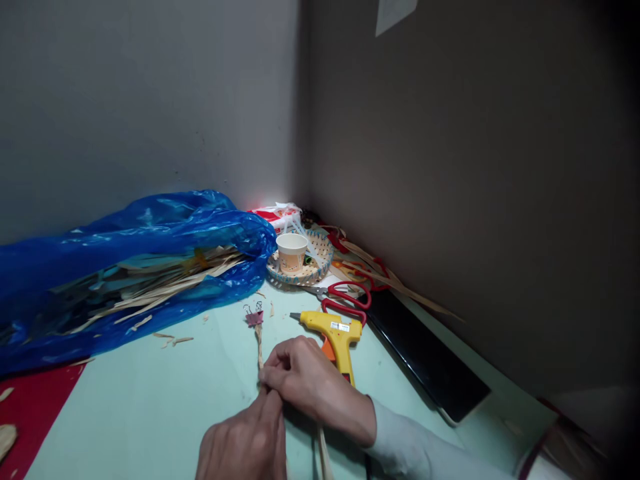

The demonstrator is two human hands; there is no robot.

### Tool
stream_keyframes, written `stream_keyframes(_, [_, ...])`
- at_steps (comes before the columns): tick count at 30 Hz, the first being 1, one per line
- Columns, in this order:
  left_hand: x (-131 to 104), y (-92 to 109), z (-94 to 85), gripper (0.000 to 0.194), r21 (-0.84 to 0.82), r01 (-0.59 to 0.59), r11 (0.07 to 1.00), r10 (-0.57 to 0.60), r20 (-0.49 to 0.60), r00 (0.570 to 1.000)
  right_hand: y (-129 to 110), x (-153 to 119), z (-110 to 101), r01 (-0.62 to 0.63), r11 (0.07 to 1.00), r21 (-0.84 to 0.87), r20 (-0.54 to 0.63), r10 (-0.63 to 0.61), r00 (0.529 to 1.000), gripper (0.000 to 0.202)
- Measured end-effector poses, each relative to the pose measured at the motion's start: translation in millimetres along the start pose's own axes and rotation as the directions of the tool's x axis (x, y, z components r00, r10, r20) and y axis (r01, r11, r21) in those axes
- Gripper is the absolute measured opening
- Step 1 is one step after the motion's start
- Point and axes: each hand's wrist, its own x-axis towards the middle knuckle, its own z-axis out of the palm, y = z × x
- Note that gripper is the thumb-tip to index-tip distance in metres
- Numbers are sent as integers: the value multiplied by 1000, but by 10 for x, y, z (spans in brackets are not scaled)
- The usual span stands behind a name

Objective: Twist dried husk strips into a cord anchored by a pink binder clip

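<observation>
The glue gun (338, 329) is yellow and orange.

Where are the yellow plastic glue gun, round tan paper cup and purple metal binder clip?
Yellow plastic glue gun (319, 322): head view, barrel.
Round tan paper cup (291, 259): head view, side wall.
Purple metal binder clip (255, 319): head view, body.

Glossy crinkled plastic bag (200, 220); smooth yellow plastic glue gun (333, 325).
</observation>
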Motion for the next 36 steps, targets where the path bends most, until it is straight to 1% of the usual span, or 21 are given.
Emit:
stream_keyframes(2, [72,32,-167,24,-73,11,997,-8,39,999,10,-2,16,-10,1000,-20,-15,10,1000,16])
stream_keyframes(3, [116,31,-246,28,-107,23,994,-17,54,998,12,-6,25,-8,999,-32,-20,7,1000,17])
stream_keyframes(4, [164,17,-310,31,-140,72,987,-72,6,997,13,-13,33,-5,999,-40,-21,4,1000,18])
stream_keyframes(5, [211,-7,-354,27,-206,129,970,-142,-53,988,11,-22,41,-3,999,-44,-20,2,1000,20])
stream_keyframes(6, [257,-39,-375,22,-308,193,932,-215,-40,976,7,-31,47,1,999,-43,-16,-2,1000,21])
stream_keyframes(7, [298,-74,-373,24,-420,261,869,-277,24,961,1,-41,50,5,999,-38,-14,-6,1000,23])
stream_keyframes(8, [333,-108,-353,31,-523,317,792,-311,102,945,-7,-49,50,9,999,-31,-15,-9,1000,24])
stream_keyframes(10, [384,-161,-288,39,-661,384,644,-291,252,923,-28,-63,42,9,1000,-19,-27,-9,1000,25])
stream_keyframes(12, [411,-187,-226,38,-735,406,542,-221,341,913,-50,-68,24,5,1000,3,-22,-5,1000,25])
stream_keyframes(15, [419,-182,-178,33,-792,436,427,-131,423,897,-67,-68,-6,0,1000,26,-16,1,1000,25])
stream_keyframes(17, [414,-166,-168,33,-814,439,381,-116,429,896,-62,-67,-18,-3,999,32,-11,4,1000,25])
stream_keyframes(21, [412,-134,-171,33,-828,446,339,-149,421,895,-40,-66,-21,4,1000,30,10,-4,1000,23])
stream_keyframes(24, [427,-124,-187,34,-831,463,310,-168,431,887,-33,-61,-4,8,1000,-11,-1,-8,1000,14])
stream_keyframes(25, [433,-124,-190,34,-830,465,308,-177,431,885,-34,-58,4,1,1000,-23,3,-1,1000,14])
stream_keyframes(28, [446,-131,-179,32,-816,457,354,-207,408,889,-41,-57,3,-46,997,-65,16,48,999,17])
stream_keyframes(30, [446,-135,-159,32,-809,440,391,-239,373,897,-52,-59,-41,-19,995,-100,51,24,998,16])
stream_keyframes(31, [444,-135,-148,32,-808,432,401,-256,354,900,-64,-58,-77,17,990,-139,68,-8,998,14])
stream_keyframes(33, [432,-129,-136,32,-809,420,411,-297,316,901,-105,-44,-167,82,960,-268,75,-64,995,10])
stream_keyframes(34, [423,-124,-135,32,-811,416,412,-315,301,900,-135,-26,-212,96,934,-344,51,-83,995,11])
stream_keyframes(36, [400,-116,-146,31,-810,410,420,-338,280,899,-206,43,-277,83,884,-460,-32,-110,993,16])
